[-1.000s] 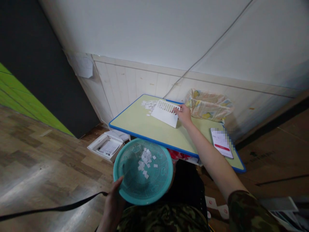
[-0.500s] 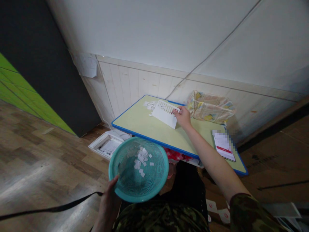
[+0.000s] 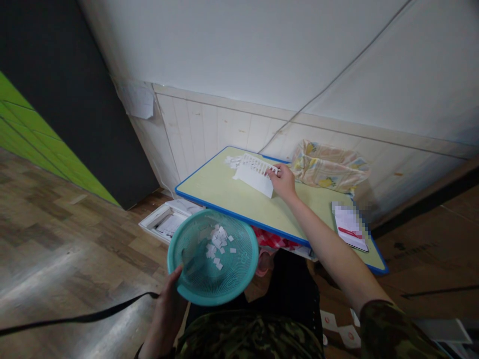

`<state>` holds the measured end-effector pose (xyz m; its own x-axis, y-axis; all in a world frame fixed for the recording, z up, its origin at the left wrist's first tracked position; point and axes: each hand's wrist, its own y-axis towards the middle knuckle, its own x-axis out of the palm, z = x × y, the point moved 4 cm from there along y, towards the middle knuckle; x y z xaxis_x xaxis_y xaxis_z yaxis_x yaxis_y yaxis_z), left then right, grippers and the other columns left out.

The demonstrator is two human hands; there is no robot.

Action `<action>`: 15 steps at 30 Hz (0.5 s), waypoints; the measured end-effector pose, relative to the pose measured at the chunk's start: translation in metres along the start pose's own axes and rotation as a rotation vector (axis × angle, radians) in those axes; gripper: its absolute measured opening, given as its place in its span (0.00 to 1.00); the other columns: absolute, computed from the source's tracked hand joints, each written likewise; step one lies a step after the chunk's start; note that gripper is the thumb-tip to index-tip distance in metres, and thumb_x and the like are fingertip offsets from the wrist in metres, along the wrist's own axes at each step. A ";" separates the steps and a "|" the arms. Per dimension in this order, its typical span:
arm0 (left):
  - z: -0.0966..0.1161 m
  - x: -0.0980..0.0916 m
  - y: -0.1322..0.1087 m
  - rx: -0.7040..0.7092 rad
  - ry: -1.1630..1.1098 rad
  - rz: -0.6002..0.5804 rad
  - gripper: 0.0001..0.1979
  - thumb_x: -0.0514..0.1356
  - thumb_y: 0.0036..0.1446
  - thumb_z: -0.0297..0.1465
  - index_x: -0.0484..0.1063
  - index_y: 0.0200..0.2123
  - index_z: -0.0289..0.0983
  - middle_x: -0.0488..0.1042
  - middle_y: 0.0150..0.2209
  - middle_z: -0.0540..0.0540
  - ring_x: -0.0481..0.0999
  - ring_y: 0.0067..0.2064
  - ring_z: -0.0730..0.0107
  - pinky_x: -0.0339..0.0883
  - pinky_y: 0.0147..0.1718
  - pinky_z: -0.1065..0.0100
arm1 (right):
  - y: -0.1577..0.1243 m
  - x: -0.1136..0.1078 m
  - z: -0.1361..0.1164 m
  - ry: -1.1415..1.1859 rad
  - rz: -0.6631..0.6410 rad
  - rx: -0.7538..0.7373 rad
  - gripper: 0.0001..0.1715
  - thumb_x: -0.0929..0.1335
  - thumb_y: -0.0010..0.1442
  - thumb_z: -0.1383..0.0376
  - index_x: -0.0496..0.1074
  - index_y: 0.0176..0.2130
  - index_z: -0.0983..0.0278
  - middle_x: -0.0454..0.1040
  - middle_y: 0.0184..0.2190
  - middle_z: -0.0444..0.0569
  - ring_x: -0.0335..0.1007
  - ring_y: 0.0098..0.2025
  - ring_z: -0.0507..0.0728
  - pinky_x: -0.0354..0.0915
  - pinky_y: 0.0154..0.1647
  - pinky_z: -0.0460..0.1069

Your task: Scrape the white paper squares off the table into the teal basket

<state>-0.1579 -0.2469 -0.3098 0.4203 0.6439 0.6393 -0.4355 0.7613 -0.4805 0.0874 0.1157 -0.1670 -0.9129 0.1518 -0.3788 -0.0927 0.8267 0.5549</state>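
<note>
My left hand [image 3: 169, 309] grips the near rim of a teal plastic basket [image 3: 194, 281], held tilted below the front edge of the table. Several small white paper pieces [image 3: 217, 245] lie inside it. My right hand [image 3: 283, 181] reaches across the yellow-green table with a blue rim [image 3: 224, 212] and pinches the right edge of a white sheet with cut slots [image 3: 255, 174]. A small heap of white paper bits [image 3: 232, 161] lies on the table just left of that sheet.
A phone [image 3: 351, 227] lies near the table's right end. A patterned cloth bundle [image 3: 329, 167] sits against the wall panelling. An open white box [image 3: 168, 224] lies on the wooden floor under the table's left corner. A black strap [image 3: 82, 316] crosses the floor.
The basket has drifted slightly left and lower in my left hand. My right hand keeps its hold on the slotted sheet. The view has shifted a little to the left.
</note>
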 end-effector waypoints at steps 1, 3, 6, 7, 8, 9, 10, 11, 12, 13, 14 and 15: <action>0.001 0.002 0.001 0.000 -0.003 -0.020 0.13 0.66 0.60 0.30 0.84 0.47 0.32 0.87 0.45 0.38 0.82 0.55 0.44 0.72 0.59 0.52 | 0.000 0.000 -0.002 -0.014 -0.004 -0.009 0.15 0.70 0.59 0.52 0.70 0.39 0.60 0.77 0.26 0.44 0.71 0.25 0.57 0.60 0.27 0.49; 0.003 0.007 0.002 -0.006 0.006 -0.057 0.16 0.67 0.61 0.33 0.83 0.50 0.33 0.87 0.47 0.38 0.80 0.58 0.43 0.70 0.61 0.51 | 0.000 0.000 -0.006 -0.033 -0.019 -0.029 0.15 0.70 0.60 0.52 0.71 0.39 0.60 0.77 0.25 0.43 0.69 0.24 0.55 0.58 0.26 0.49; 0.008 0.012 0.003 -0.003 0.040 -0.082 0.21 0.67 0.62 0.37 0.81 0.55 0.34 0.86 0.50 0.39 0.77 0.61 0.42 0.67 0.63 0.49 | 0.000 -0.002 -0.007 -0.039 -0.044 -0.036 0.15 0.70 0.60 0.52 0.71 0.39 0.60 0.76 0.25 0.43 0.67 0.23 0.55 0.56 0.25 0.49; 0.010 0.012 0.004 -0.002 0.043 -0.082 0.23 0.67 0.62 0.37 0.80 0.57 0.34 0.86 0.50 0.39 0.76 0.62 0.42 0.66 0.64 0.48 | 0.000 -0.002 -0.007 -0.031 -0.050 -0.028 0.15 0.70 0.59 0.51 0.71 0.39 0.59 0.76 0.25 0.43 0.67 0.23 0.55 0.56 0.25 0.49; 0.010 0.013 0.004 -0.004 0.041 -0.081 0.24 0.67 0.62 0.38 0.79 0.59 0.33 0.85 0.51 0.38 0.75 0.63 0.41 0.66 0.64 0.48 | 0.001 -0.003 -0.006 -0.017 -0.052 -0.018 0.16 0.70 0.59 0.51 0.71 0.39 0.59 0.76 0.25 0.43 0.68 0.24 0.55 0.57 0.25 0.49; 0.011 0.012 0.005 -0.005 0.035 -0.078 0.26 0.67 0.61 0.38 0.78 0.60 0.32 0.85 0.51 0.37 0.74 0.63 0.42 0.65 0.64 0.48 | 0.001 -0.004 -0.005 0.001 -0.049 -0.009 0.16 0.70 0.59 0.51 0.71 0.39 0.59 0.77 0.25 0.43 0.68 0.24 0.56 0.57 0.25 0.49; 0.011 0.012 0.006 -0.006 0.026 -0.078 0.27 0.67 0.61 0.38 0.77 0.61 0.32 0.85 0.51 0.37 0.73 0.64 0.42 0.65 0.65 0.49 | 0.002 -0.004 -0.004 0.018 -0.046 -0.004 0.17 0.71 0.59 0.50 0.71 0.39 0.59 0.77 0.25 0.43 0.68 0.23 0.56 0.57 0.25 0.49; 0.011 0.012 0.006 -0.009 0.017 -0.081 0.27 0.67 0.61 0.38 0.77 0.61 0.31 0.85 0.52 0.37 0.73 0.64 0.42 0.65 0.65 0.50 | 0.002 -0.004 -0.004 0.028 -0.042 -0.004 0.17 0.71 0.59 0.50 0.71 0.40 0.59 0.77 0.25 0.43 0.67 0.23 0.55 0.56 0.24 0.49; 0.011 0.013 0.007 -0.014 0.010 -0.090 0.27 0.67 0.62 0.38 0.77 0.61 0.31 0.85 0.52 0.37 0.73 0.64 0.43 0.64 0.65 0.51 | 0.002 -0.004 -0.005 0.030 -0.041 -0.009 0.17 0.71 0.59 0.50 0.71 0.39 0.59 0.76 0.24 0.42 0.66 0.22 0.54 0.55 0.24 0.48; 0.010 0.014 0.008 -0.022 0.003 -0.101 0.27 0.67 0.62 0.39 0.77 0.60 0.32 0.84 0.52 0.37 0.72 0.65 0.43 0.64 0.65 0.51 | 0.001 -0.003 -0.005 0.027 -0.043 -0.018 0.16 0.71 0.59 0.51 0.71 0.39 0.59 0.75 0.23 0.42 0.64 0.21 0.54 0.54 0.23 0.48; 0.009 0.014 0.008 -0.031 -0.001 -0.112 0.26 0.67 0.62 0.39 0.78 0.60 0.33 0.84 0.53 0.38 0.72 0.65 0.42 0.63 0.66 0.51 | 0.001 -0.003 -0.007 0.023 -0.050 -0.029 0.16 0.71 0.59 0.51 0.71 0.38 0.60 0.73 0.23 0.41 0.62 0.21 0.53 0.53 0.23 0.48; 0.008 0.015 0.009 -0.040 -0.005 -0.122 0.25 0.66 0.63 0.39 0.79 0.59 0.34 0.84 0.53 0.38 0.72 0.65 0.42 0.63 0.66 0.50 | 0.000 -0.002 -0.008 0.020 -0.063 -0.041 0.15 0.71 0.59 0.52 0.71 0.38 0.60 0.72 0.22 0.40 0.60 0.20 0.52 0.52 0.22 0.48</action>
<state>-0.1622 -0.2311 -0.2993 0.4646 0.5460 0.6971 -0.3494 0.8364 -0.4222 0.0860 0.1110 -0.1600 -0.9124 0.0889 -0.3994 -0.1664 0.8111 0.5607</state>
